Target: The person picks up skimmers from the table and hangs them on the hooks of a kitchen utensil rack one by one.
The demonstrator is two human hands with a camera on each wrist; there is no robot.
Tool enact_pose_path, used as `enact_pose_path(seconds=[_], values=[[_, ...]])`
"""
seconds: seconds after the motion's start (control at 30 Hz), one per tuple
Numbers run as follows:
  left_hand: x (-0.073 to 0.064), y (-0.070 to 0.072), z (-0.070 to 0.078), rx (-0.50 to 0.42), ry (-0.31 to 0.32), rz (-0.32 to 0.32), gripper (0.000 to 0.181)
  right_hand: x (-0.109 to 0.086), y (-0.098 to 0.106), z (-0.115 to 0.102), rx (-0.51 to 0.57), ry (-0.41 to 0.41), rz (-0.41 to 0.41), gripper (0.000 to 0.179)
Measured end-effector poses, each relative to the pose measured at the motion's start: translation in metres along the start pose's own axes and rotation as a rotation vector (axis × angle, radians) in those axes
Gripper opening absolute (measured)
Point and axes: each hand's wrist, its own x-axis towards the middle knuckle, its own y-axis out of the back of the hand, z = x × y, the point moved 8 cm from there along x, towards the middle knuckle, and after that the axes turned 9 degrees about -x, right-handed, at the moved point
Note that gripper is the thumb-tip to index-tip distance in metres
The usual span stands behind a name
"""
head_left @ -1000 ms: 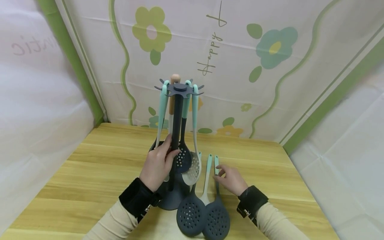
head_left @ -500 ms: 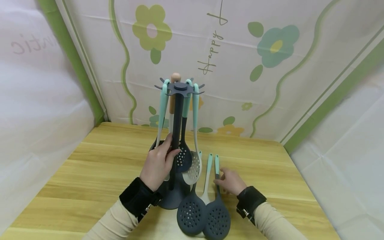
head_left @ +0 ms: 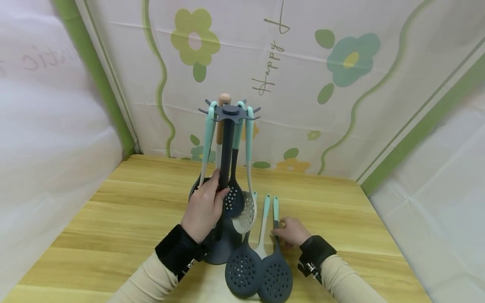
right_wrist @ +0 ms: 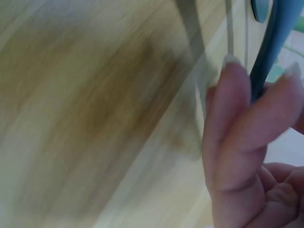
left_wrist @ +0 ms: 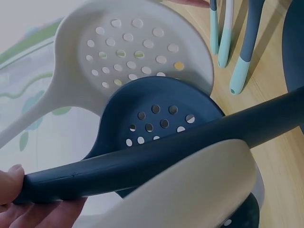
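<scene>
My left hand (head_left: 202,210) grips the dark post of an upright utensil stand (head_left: 226,147). A dark slotted ladle (head_left: 234,202), a white skimmer (head_left: 248,212) and other mint-handled utensils hang from its hooks; the left wrist view shows the post (left_wrist: 156,161) with fingers round it. On the table lies a dark skimmer (head_left: 275,277) with a mint-ended handle. My right hand (head_left: 293,232) pinches that handle at its dark part, just below the mint end. In the right wrist view, fingers (right_wrist: 232,109) stand around the dark shaft (right_wrist: 273,42), partly hiding it.
Beside that skimmer lie another dark skimmer (head_left: 242,271) and a pale-shafted utensil (head_left: 265,214), heads overlapping. A wooden-handled utensil (head_left: 224,101) hangs at the stand's back. A printed curtain (head_left: 288,105) rises behind the wooden table (head_left: 113,227).
My right hand has slid from the mint end of the skimmer's handle down to its dark part, toward me. My left hand keeps its grip on the stand's post.
</scene>
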Motion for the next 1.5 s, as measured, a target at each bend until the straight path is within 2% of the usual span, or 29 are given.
enact_pose_path(seconds=[0.17,0.37,0.53,0.73,0.93,1.17,1.5], values=[[-0.001,-0.002,0.001,-0.022,0.014,-0.006,0.043,-0.001,-0.003,0.006,0.094,-0.024,-0.045,0.054],[-0.001,-0.003,0.001,-0.043,0.017,-0.012,0.046,-0.003,0.000,0.008,0.178,-0.052,-0.054,0.060],[-0.001,-0.005,0.000,-0.079,0.027,-0.035,0.050,-0.003,0.005,0.009,0.222,-0.054,-0.031,0.060],[-0.001,-0.006,0.001,-0.047,-0.015,-0.039,0.047,-0.005,0.012,0.008,0.276,-0.051,0.004,0.059],[-0.002,-0.006,0.002,-0.031,-0.038,-0.036,0.043,-0.006,0.024,0.005,0.280,-0.039,0.039,0.057],[-0.002,-0.006,0.001,-0.028,-0.033,-0.039,0.042,-0.007,0.036,0.003,0.275,-0.023,0.070,0.056],[-0.002,-0.006,-0.001,-0.024,-0.015,-0.048,0.042,-0.011,0.055,-0.007,0.178,0.021,0.122,0.058]])
